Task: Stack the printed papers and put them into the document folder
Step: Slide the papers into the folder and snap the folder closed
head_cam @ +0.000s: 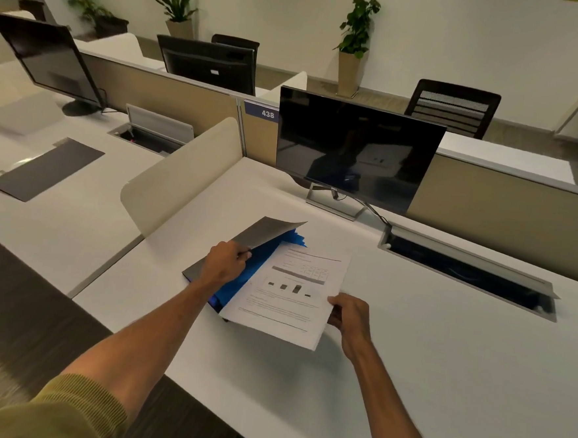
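A grey document folder (262, 232) with a blue inside lies on the white desk (442, 349) in front of me. My left hand (224, 262) pinches the folder's grey front cover and holds it lifted, so the blue pockets show. A stack of printed papers (289, 294), white with text, a table and small dark pictures, rests tilted with its left edge inside the folder opening. My right hand (349, 317) grips the stack at its right edge. The folder's lower left part is hidden by my left hand and forearm.
A dark Dell monitor (354, 151) stands behind the folder, with an open cable tray (465, 268) to its right. A beige divider (181, 177) separates the neighbouring desk, where another grey folder (44, 171) lies. More monitors, chairs and potted plants stand further back.
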A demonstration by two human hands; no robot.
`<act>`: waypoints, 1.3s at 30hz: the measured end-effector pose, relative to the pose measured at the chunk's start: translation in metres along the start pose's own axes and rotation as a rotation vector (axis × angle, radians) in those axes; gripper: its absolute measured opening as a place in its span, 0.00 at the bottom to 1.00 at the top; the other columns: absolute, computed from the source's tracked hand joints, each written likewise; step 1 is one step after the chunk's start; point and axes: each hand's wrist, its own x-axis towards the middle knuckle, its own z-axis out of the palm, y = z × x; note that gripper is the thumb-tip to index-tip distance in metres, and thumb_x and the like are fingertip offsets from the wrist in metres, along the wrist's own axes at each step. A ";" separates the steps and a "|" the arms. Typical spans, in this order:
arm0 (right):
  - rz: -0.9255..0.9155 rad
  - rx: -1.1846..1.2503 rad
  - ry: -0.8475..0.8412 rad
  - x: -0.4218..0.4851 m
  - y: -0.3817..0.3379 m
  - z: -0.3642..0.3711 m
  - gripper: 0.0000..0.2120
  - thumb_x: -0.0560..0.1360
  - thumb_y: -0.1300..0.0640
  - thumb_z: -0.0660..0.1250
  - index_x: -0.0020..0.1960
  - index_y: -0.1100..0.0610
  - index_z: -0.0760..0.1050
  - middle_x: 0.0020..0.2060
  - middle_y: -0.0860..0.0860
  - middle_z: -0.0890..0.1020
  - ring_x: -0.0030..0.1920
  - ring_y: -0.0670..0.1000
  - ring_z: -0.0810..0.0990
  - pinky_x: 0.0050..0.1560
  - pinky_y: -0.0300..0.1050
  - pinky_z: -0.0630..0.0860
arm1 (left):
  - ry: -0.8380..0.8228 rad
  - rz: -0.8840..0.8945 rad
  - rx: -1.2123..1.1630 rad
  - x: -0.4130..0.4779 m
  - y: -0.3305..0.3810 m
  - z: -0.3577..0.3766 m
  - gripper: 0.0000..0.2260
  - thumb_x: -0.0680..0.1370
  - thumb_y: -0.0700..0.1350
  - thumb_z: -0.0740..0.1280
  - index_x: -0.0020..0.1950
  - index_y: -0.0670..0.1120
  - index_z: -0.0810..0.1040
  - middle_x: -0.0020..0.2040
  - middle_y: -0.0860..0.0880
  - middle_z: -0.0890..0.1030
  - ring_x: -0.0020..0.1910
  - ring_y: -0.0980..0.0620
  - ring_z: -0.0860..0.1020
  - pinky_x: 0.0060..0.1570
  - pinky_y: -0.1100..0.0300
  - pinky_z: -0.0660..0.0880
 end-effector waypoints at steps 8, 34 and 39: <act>0.017 0.035 0.075 0.004 0.016 0.036 0.07 0.80 0.67 0.67 0.51 0.63 0.84 0.50 0.61 0.89 0.51 0.63 0.89 0.49 0.53 0.88 | -0.031 0.022 0.010 0.002 -0.006 0.006 0.15 0.88 0.45 0.63 0.68 0.43 0.85 0.57 0.43 0.89 0.54 0.41 0.85 0.60 0.48 0.80; 0.189 -0.114 -0.012 0.040 0.048 0.143 0.11 0.85 0.59 0.63 0.54 0.66 0.81 0.47 0.62 0.87 0.47 0.56 0.88 0.58 0.56 0.86 | -0.060 0.173 0.180 -0.006 -0.021 0.063 0.12 0.86 0.51 0.61 0.50 0.47 0.79 0.46 0.49 0.86 0.43 0.47 0.84 0.49 0.47 0.83; 0.127 -0.388 0.026 0.044 0.052 0.141 0.11 0.84 0.61 0.65 0.50 0.67 0.82 0.44 0.63 0.89 0.45 0.60 0.90 0.51 0.53 0.88 | -0.054 0.172 0.188 -0.007 -0.027 0.074 0.12 0.86 0.51 0.60 0.50 0.48 0.78 0.44 0.49 0.85 0.41 0.45 0.84 0.47 0.48 0.84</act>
